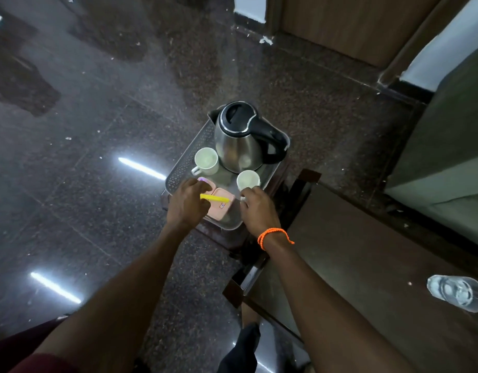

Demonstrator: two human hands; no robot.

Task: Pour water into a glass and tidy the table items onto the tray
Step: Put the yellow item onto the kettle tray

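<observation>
We see the left hand [186,201] pinching a yellow stick [215,198] above pink packets [221,208]; the right hand [256,205] curls round a white cup [248,180]. Both sit on the metal tray [178,170] at frame centre, with the kettle [243,141] and second cup [206,160]. The glass [457,296] stands lower right on the brown table [353,251]. Dark polished floor [84,130] fills the left.

1 kettle [239,138], 2 white cups [206,160] [248,180], 1 tray [178,170], 1 glass [457,296], 2 hands [188,201] [258,208].
</observation>
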